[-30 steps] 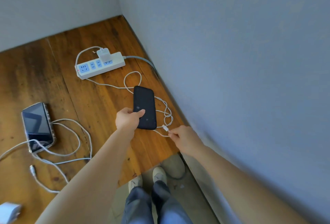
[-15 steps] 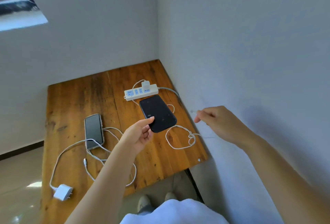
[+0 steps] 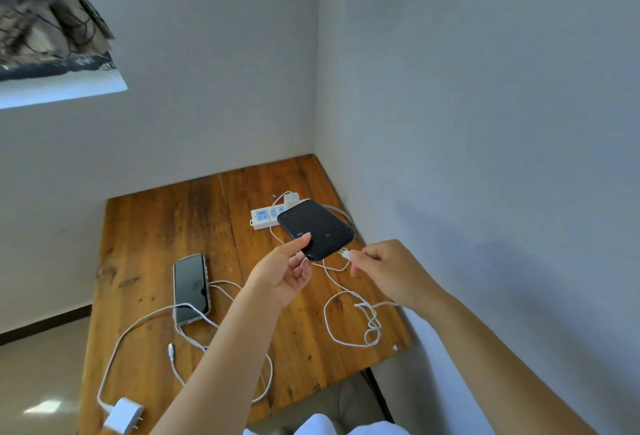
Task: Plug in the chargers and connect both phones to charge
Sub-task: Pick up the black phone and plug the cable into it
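Note:
My left hand (image 3: pixel 285 270) holds a black phone (image 3: pixel 317 229) by its near corner, lifted above the wooden table (image 3: pixel 166 226). My right hand (image 3: pixel 388 270) pinches the plug end of a white cable (image 3: pixel 346 325), its tip right at the phone's bottom edge. That cable runs back to a white charger (image 3: pixel 292 197) seated in the white power strip (image 3: pixel 264 217). A second phone (image 3: pixel 190 287) lies face up on the table with a loose white cable (image 3: pixel 138 327) draped over it. That cable's charger (image 3: pixel 123 415) lies unplugged at the near left edge.
The table sits in a corner, with grey walls behind it and along its right side. A curtained window (image 3: pixel 52 36) is at the upper left. The floor (image 3: pixel 38 375) shows left of the table, and my white clothing (image 3: pixel 322 426) appears at the bottom.
The view has pulled back and up. My left hand lifted the black phone off the table, and my right hand brought the cable plug up to the phone's bottom edge.

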{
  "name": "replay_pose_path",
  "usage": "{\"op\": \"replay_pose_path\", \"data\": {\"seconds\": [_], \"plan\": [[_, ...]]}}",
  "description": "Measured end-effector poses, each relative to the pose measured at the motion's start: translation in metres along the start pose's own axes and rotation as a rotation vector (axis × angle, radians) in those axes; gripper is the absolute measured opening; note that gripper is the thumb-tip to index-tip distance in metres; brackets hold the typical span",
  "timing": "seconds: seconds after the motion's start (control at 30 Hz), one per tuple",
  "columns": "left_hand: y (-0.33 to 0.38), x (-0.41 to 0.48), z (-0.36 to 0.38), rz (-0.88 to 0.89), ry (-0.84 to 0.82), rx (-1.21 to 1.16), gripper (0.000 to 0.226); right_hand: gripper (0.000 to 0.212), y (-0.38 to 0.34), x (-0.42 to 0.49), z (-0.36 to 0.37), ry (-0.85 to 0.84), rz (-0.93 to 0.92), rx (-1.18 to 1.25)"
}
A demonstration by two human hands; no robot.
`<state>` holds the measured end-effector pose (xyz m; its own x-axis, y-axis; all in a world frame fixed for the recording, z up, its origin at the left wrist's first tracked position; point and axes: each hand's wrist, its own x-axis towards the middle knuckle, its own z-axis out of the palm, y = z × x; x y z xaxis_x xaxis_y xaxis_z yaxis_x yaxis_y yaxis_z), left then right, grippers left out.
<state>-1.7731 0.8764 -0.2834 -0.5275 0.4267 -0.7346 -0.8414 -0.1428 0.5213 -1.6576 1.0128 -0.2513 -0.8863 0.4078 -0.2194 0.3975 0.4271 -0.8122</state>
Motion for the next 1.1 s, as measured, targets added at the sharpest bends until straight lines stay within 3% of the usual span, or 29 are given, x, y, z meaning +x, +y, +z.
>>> {"op": "replay_pose_path", "data": {"seconds": [0.47, 0.77, 1.1], "plan": [[-0.006, -0.007, -0.003, 0.035, 0.015, 0.043, 0.036, 0.037, 0.007, -0.001, 0.027, 0.196, -0.035, 0.009], [-0.011, -0.007, -0.006, 0.053, 0.038, 0.105, 0.026, 0.037, 0.010, -0.005, 0.029, 0.195, -0.035, -0.026], [-0.007, -0.006, -0.007, 0.060, 0.036, 0.164, 0.028, 0.040, 0.013, -0.001, 0.034, 0.199, -0.041, -0.027]]}}
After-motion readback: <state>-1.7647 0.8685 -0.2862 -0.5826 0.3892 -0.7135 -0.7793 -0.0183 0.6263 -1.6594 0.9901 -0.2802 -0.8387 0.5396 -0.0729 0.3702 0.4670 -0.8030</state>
